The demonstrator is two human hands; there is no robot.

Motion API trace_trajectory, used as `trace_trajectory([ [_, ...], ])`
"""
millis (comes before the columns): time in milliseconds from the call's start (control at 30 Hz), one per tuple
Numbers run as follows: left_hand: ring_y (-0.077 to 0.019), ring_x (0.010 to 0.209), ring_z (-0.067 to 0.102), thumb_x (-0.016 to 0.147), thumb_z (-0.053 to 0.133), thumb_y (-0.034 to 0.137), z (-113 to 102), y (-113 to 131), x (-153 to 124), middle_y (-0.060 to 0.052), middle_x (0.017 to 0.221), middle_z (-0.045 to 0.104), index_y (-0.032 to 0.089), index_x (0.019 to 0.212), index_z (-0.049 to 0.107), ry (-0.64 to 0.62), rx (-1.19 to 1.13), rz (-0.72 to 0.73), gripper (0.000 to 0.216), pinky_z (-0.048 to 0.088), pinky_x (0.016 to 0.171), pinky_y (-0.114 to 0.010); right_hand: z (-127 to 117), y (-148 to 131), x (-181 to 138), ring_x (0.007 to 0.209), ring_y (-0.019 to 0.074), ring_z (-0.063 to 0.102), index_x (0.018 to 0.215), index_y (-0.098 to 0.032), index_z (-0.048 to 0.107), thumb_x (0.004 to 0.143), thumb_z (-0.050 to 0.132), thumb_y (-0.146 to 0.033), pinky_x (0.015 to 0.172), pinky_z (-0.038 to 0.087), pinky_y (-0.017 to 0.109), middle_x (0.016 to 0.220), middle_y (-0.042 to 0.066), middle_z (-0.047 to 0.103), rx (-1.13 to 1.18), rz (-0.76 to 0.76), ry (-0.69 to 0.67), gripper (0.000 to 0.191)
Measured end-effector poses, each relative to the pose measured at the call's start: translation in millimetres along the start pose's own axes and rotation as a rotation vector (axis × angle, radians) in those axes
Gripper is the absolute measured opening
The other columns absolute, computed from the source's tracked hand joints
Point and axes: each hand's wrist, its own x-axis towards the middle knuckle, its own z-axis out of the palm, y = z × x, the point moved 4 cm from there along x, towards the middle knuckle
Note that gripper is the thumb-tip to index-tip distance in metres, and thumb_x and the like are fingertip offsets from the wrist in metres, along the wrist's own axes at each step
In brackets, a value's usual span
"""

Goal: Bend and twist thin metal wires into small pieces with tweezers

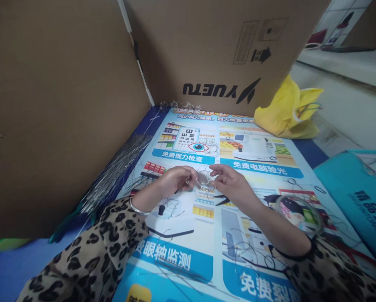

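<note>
Above the middle of the printed sheet, my left hand (pixel 179 179) pinches the left side of a small loop of thin, silvery wire (pixel 203 179). On the loop's right side is my right hand (pixel 228 179), its thumb and fingers curled in at the wire; the exact contact is too fine to make out. A dark pointed shape (pixel 222 200) shows just under my right hand; whether it is a tool or part of the print I cannot tell. Loose thin wires (pixel 251 247) lie scattered around both forearms.
Cardboard panels (pixel 207 46) stand at the left and back. A bundle of straight wires (pixel 112 172) lies along the left panel, with small wire pieces (pixel 181 105) at the back. To the right are a yellow bag (pixel 282 113), a teal box (pixel 348 184) and a clear ring-shaped roll (pixel 317 216).
</note>
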Motion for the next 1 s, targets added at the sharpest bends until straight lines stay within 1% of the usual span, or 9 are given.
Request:
trace_trajectory([
  [133,-0.0146,0.073,0.054,0.070,0.047,0.022,9.4,-0.3,-1.4,-0.011,0.087,0.058,0.009,0.064,0.058,-0.041,-0.085,0.057,0.018,0.040,0.064,-0.026,3.8,-4.5,-3.4,0.063,0.0069,0.048,0.098,-0.020,0.053,0.065,0.065,-0.027,0.055,0.041,0.022,0.087,0.000,0.050,0.062,0.013,-0.022,0.036],
  [200,-0.0142,0.069,0.053,0.070,0.048,0.024,13.9,-2.4,-2.3,-0.011,0.086,0.058,0.010,0.065,0.056,-0.048,-0.154,0.037,0.017,0.040,0.066,-0.028,5.1,-3.9,-4.3,0.063,0.0077,0.049,0.093,-0.020,0.052,0.065,0.065,-0.028,0.055,0.041,0.022,0.083,0.000,0.052,0.080,0.033,-0.026,0.032],
  [300,-0.0119,0.062,0.051,0.068,0.049,0.025,17.3,-5.4,-3.0,-0.008,0.085,0.057,0.012,0.065,0.053,-0.018,-0.258,0.013,0.014,0.038,0.059,-0.027,7.2,-3.9,-5.3,0.060,0.0079,0.049,0.090,-0.020,0.051,0.065,0.065,-0.027,0.054,0.040,0.022,0.075,-0.002,0.052,0.103,0.039,-0.041,0.030],
  [400,-0.0097,0.054,0.047,0.066,0.050,0.026,19.1,-7.4,-2.6,-0.008,0.083,0.059,0.013,0.063,0.048,-0.017,-0.280,0.008,0.013,0.028,0.046,-0.022,10.4,-6.2,-6.5,0.060,0.0081,0.050,0.088,-0.020,0.050,0.064,0.065,-0.025,0.054,0.041,0.022,0.074,-0.003,0.053,0.139,0.044,-0.065,0.029],
  [467,-0.0085,0.049,0.045,0.064,0.050,0.027,19.0,-9.3,-2.0,-0.009,0.083,0.062,0.014,0.064,0.045,-0.013,-0.265,0.001,0.014,0.022,0.043,-0.021,12.4,-8.2,-7.4,0.064,0.0091,0.052,0.087,-0.020,0.049,0.064,0.064,-0.024,0.056,0.042,0.022,0.078,-0.002,0.054,0.151,0.049,-0.069,0.028],
  [633,-0.0074,0.039,0.042,0.062,0.051,0.029,18.4,-12.1,-1.4,-0.006,0.077,0.065,0.017,0.070,0.038,-0.024,-0.250,0.011,0.019,0.020,0.040,-0.021,16.5,-9.7,-8.8,0.067,0.0095,0.053,0.087,-0.021,0.049,0.065,0.064,-0.025,0.060,0.045,0.024,0.080,-0.001,0.054,0.141,0.042,-0.085,0.027],
  [800,-0.0056,0.038,0.038,0.060,0.052,0.029,19.5,-12.5,-2.9,-0.005,0.070,0.063,0.016,0.059,0.034,-0.061,-0.272,0.017,0.022,0.019,0.041,-0.022,18.6,-7.4,-10.3,0.072,0.0104,0.055,0.091,-0.021,0.049,0.066,0.065,-0.024,0.065,0.047,0.025,0.084,-0.001,0.054,0.179,0.059,-0.125,0.030],
  [900,-0.0056,0.040,0.037,0.059,0.053,0.031,18.3,-12.3,-2.9,-0.004,0.066,0.060,0.016,0.056,0.033,-0.042,-0.232,0.015,0.026,0.020,0.042,-0.022,17.5,-7.2,-11.3,0.069,0.0107,0.055,0.094,-0.021,0.050,0.068,0.062,-0.025,0.061,0.047,0.025,0.081,0.000,0.054,0.152,0.077,-0.121,0.029],
  [1000,-0.0055,0.042,0.038,0.059,0.056,0.032,16.0,-9.4,-2.4,-0.003,0.065,0.057,0.016,0.060,0.036,-0.042,-0.171,0.032,0.026,0.021,0.043,-0.021,14.5,-9.0,-11.3,0.065,0.0096,0.053,0.094,-0.020,0.051,0.067,0.061,-0.025,0.055,0.044,0.022,0.078,0.000,0.054,0.113,0.085,-0.101,0.030],
])
